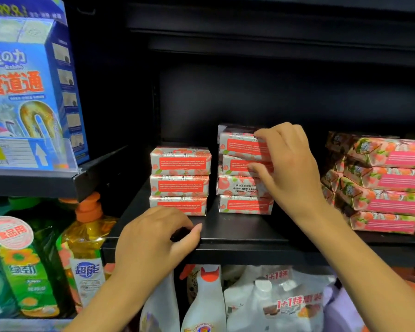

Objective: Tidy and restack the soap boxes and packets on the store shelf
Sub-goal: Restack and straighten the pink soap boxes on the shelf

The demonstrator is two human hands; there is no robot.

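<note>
The right hand [290, 168] curls its fingers round the top two boxes [237, 149] of the four-high right stack [244, 185], which stands on the black shelf [237, 231] just beside a three-high left stack [180, 180]. The left hand [153, 238] rests on the shelf's near edge, loosely curled and holding nothing. Pink packets [388, 183] lie piled at the right.

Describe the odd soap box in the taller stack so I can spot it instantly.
On the black shelf, find the four-high stack the right hand touches, right of the three-high stack. Go to its second box from the bottom. Its neighbours show red panels; it alone shows upside-down black lettering.
</note>
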